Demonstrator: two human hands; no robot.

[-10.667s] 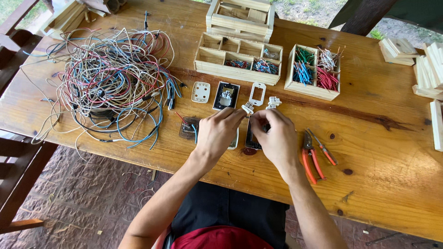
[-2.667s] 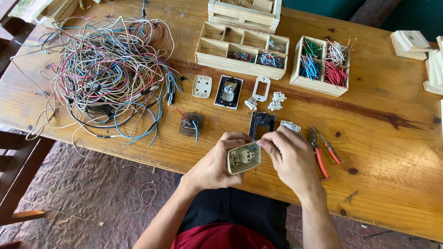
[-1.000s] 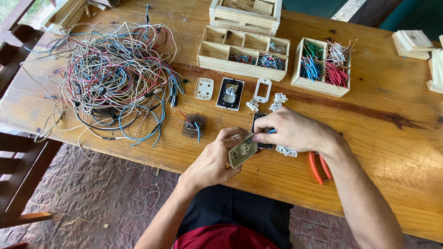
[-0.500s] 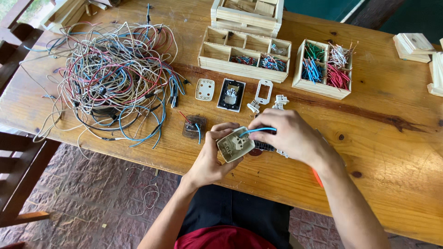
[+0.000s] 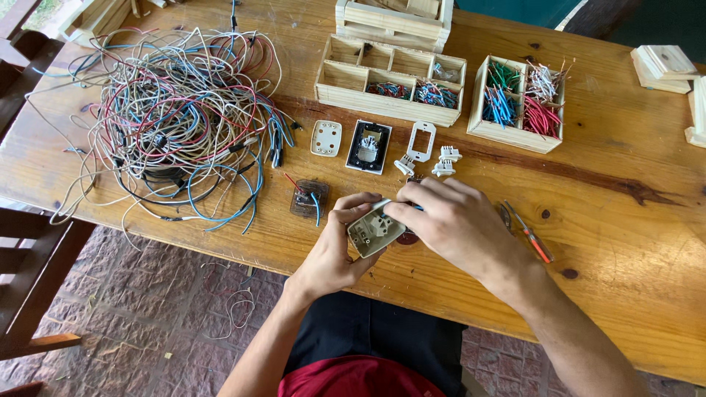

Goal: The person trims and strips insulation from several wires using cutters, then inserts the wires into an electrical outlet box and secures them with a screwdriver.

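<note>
Your left hand point(image 5: 334, 254) is still clamped around the beige socket box point(image 5: 373, 231), thumb and fingers pinching its edges, holding it just off the table's near edge, below the black switch plate point(image 5: 368, 146). Your right hand point(image 5: 452, 224) has slid down over the box since half a second ago; its fingers press together on a thin blue-tipped tool, mostly hidden.

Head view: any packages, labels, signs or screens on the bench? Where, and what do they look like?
No labels, signs or screens show. Containers only:
Wooden divided box, table centre back: pale wood, compartments with short coloured wire bits.
Small wooden box, right of it: four compartments, green, white, blue and red wire pieces.
Wooden crate, top edge: pale slats, contents unclear.
</note>
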